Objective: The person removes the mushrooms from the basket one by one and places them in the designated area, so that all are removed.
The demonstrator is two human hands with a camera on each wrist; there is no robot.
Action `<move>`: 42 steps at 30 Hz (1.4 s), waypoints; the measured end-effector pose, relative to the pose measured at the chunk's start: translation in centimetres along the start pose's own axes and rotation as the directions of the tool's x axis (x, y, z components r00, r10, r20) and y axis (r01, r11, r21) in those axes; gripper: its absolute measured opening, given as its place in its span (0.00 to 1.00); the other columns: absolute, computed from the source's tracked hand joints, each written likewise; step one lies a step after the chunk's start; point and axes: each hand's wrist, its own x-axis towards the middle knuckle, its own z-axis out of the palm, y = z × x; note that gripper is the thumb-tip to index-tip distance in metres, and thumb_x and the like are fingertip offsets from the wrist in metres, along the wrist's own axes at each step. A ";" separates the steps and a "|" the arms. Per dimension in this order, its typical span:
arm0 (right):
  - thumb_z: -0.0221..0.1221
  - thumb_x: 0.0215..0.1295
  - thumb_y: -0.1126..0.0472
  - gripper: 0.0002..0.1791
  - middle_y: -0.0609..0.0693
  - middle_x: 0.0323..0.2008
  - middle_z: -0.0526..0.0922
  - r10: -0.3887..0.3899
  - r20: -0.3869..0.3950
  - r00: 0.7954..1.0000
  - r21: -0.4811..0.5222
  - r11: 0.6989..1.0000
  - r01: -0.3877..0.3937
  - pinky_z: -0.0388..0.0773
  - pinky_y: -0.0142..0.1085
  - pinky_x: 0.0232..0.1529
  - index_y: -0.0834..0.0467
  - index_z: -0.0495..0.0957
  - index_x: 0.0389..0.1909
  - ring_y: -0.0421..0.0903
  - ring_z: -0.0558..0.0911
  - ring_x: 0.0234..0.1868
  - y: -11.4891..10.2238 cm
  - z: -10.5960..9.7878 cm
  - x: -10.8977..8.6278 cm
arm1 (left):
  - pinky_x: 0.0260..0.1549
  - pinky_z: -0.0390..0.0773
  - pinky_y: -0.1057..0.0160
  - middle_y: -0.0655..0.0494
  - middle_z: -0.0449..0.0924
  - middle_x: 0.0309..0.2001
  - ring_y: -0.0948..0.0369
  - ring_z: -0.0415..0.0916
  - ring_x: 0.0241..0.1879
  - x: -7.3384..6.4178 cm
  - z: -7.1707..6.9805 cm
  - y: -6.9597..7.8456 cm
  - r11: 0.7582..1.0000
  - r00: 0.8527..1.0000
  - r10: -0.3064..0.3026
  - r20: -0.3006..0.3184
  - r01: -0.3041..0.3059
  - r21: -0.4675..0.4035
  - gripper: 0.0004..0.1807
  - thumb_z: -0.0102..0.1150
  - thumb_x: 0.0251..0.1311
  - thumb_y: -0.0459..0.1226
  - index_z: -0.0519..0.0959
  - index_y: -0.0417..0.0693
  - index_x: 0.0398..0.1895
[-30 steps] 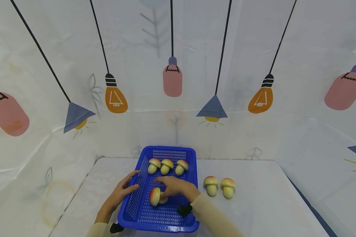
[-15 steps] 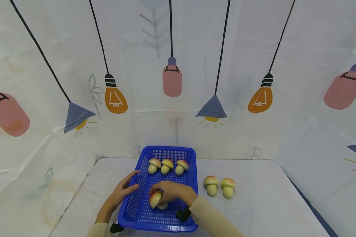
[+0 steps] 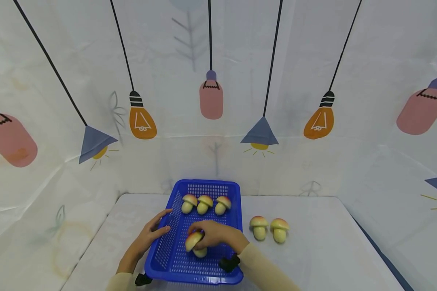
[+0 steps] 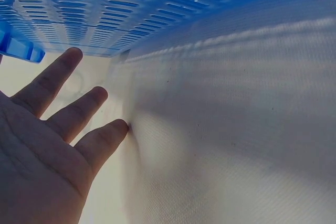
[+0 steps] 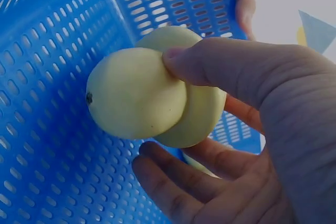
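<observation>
My right hand [image 3: 213, 234] holds a toy mushroom [image 3: 193, 241] with a red-and-yellow cap and pale stem, low inside the blue plastic basket [image 3: 160, 266]. In the right wrist view the thumb presses near the stem [image 5: 136, 93] and the fingers curl round the cap side. Along the far end of the basket stand three similar mushrooms [image 3: 204, 204]. My left hand [image 3: 147, 234] rests at the basket's left rim with fingers spread; the left wrist view shows straight fingers [image 4: 79, 116] beside the perforated wall.
Two more mushrooms [image 3: 259, 227] stand on the white table [image 3: 324, 242] to the right of the basket. Behind the table hangs a white sheet [image 3: 167, 157] printed with lamps and bulbs. Black straps [image 3: 229, 262] sit at the wrists.
The right hand has tilted the mushroom from lying on its side to more upright, stem downward, with a slight shift to the right. The left hand and basket stay put.
</observation>
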 end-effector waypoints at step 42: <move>0.67 0.67 0.61 0.25 0.64 0.59 0.77 0.000 -0.495 0.869 0.369 0.905 0.211 0.82 0.34 0.48 0.61 0.71 0.61 0.52 0.81 0.53 6.1 -6.0 -9.1 | 0.49 0.81 0.61 0.32 0.62 0.74 0.45 0.74 0.63 -0.1 0.2 0.0 1.000 1.000 -0.002 -0.017 0.001 -0.010 0.32 0.53 0.75 0.39 0.60 0.54 0.79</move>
